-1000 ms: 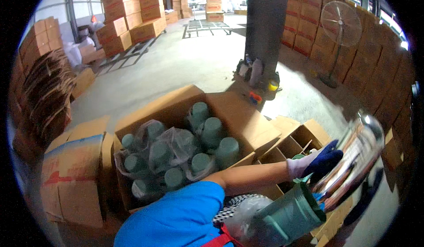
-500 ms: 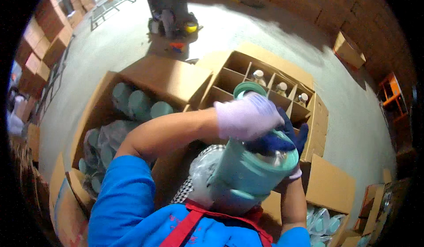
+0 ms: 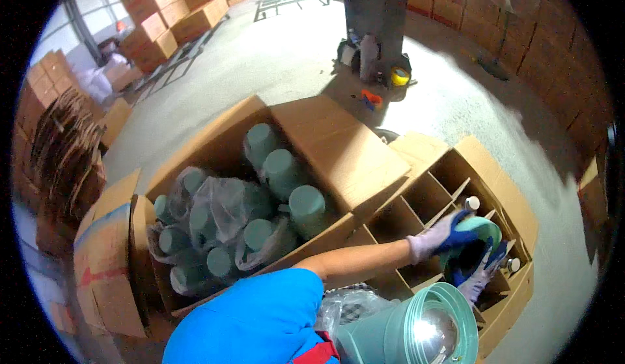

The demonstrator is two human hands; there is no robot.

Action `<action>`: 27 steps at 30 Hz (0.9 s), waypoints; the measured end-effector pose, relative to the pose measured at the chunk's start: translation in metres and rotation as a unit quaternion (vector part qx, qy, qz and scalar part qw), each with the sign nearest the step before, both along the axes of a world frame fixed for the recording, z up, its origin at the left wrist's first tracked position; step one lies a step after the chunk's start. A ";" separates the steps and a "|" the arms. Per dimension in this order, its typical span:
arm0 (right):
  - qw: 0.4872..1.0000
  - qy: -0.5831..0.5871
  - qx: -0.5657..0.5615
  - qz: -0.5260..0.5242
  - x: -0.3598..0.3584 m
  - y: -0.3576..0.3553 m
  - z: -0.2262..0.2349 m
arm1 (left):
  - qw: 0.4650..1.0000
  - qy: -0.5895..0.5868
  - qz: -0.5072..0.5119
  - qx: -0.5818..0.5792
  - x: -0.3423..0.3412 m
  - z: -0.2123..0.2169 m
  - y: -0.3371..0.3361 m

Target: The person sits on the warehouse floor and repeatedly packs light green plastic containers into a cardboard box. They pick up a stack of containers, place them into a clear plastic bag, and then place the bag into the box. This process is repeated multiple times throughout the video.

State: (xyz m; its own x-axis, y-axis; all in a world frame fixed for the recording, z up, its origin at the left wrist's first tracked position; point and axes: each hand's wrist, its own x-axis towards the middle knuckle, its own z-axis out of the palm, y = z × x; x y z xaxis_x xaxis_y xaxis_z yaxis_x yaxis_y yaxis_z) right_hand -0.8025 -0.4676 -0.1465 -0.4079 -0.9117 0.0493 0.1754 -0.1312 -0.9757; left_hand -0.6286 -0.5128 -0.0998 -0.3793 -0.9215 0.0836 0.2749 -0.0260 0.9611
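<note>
Both my hands wear lavender gloves with navy palms and reach into a divided carton at the right. My left hand (image 3: 441, 239) closes on the rim of a green plastic cup (image 3: 485, 228) from its left side. My right hand (image 3: 480, 275) has its fingers around the near side of the same cup, low among the dividers. The cup's lower part is hidden by the gloves. Silver-capped bottles stand in the compartments, one capped bottle (image 3: 472, 203) just behind the cup. Close to my body a stack of nested green cups (image 3: 384, 331) leans, with a shiny metallic dome (image 3: 435, 331) inside its mouth.
Left of me an open carton (image 3: 195, 129) holds several green cups (image 3: 284, 172), some in clear plastic bags. Its raised flap (image 3: 345, 149) stands between the two cartons. Beyond are a dark pillar (image 3: 374, 12), a tape roll (image 3: 400, 75) and stacked cardboard boxes.
My hands have moved from above the cup stack into the divided carton, with the green cup. A shiny dome now shows in the stack's mouth. My view has swung left.
</note>
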 end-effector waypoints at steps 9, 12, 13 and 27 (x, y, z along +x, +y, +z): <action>0.991 -0.026 -0.125 0.047 -0.004 0.050 0.134 | 0.887 -0.054 0.126 -0.442 -0.011 0.168 0.065; 0.991 0.026 -0.118 0.056 -0.012 0.063 0.155 | 0.793 -0.046 0.167 -0.584 -0.014 0.198 0.090; 0.990 0.043 -0.117 0.058 -0.013 0.067 0.164 | 0.706 -0.123 0.140 -0.683 -0.001 0.197 0.099; 0.972 0.185 -0.074 0.120 -0.044 0.155 0.232 | 0.577 -0.372 0.036 -0.726 0.080 0.233 0.105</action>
